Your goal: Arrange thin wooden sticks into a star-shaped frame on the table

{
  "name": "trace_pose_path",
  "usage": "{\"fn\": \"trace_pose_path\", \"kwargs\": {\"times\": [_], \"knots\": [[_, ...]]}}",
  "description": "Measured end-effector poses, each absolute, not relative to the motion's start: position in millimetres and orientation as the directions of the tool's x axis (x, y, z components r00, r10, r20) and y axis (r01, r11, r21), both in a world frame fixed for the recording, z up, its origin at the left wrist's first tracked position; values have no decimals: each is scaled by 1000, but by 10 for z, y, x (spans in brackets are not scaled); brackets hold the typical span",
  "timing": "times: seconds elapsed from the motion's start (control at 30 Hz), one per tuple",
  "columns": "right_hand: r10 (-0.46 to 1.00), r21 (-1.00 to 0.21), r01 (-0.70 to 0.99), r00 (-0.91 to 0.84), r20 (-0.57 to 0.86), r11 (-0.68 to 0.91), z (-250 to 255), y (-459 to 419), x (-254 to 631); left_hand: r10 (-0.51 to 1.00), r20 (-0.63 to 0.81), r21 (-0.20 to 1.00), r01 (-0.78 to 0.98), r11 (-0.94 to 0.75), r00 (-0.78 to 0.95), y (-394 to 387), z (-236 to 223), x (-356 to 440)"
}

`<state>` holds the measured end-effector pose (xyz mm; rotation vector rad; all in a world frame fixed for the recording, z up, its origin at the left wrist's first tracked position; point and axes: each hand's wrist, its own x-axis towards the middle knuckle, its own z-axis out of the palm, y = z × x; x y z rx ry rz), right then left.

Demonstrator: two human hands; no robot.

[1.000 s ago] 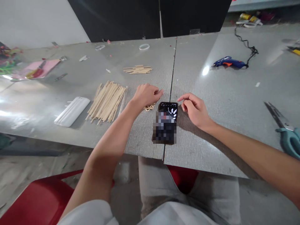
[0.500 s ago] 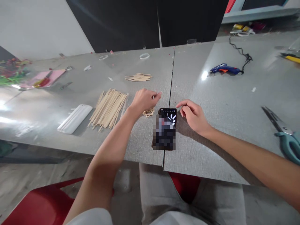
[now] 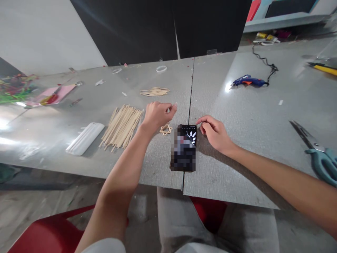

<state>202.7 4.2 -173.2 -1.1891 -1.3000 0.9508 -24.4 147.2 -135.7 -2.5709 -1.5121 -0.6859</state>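
Observation:
My left hand hovers over the grey table with its fingers curled in, just above a small star made of wooden sticks. A black phone lies right of the star, across the seam between two tabletops. On the phone's right side rests my right hand, fingers bent, its index fingertip at the phone's top right corner. A loose pile of wooden sticks lies left of my left hand. Farther back sits a smaller bundle of sticks.
A white flat case lies left of the sticks. A blue glue gun with a black cord sits back right, teal-handled scissors at the right edge, pink paper and clutter back left. A red chair is below.
My left hand has drawn back a little, uncovering the stick star it had partly hidden. My right hand stays at the phone's corner. The view has tilted slightly.

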Motion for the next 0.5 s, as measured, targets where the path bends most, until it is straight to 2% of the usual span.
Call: {"fn": "trace_pose_path", "kwargs": {"times": [0.17, 0.3, 0.4, 0.5], "knots": [[980, -978, 114, 77, 182, 173, -1727, 39, 2028, 832, 404, 309, 800, -515, 379, 1494, -1257, -332], [979, -976, 115, 66, 192, 183, -1724, 40, 2030, 872, 266, 405, 774, -487, 410, 1507, -1223, -362], [977, -975, 112, 72, 201, 192, -1720, 40, 2028, 875, 166, 382, 788, -483, 455, 1516, -1277, -338], [976, -975, 109, 77, 205, 196, -1718, 39, 2026, 859, 171, 273, 815, -512, 482, 1526, -1353, -308]]}}
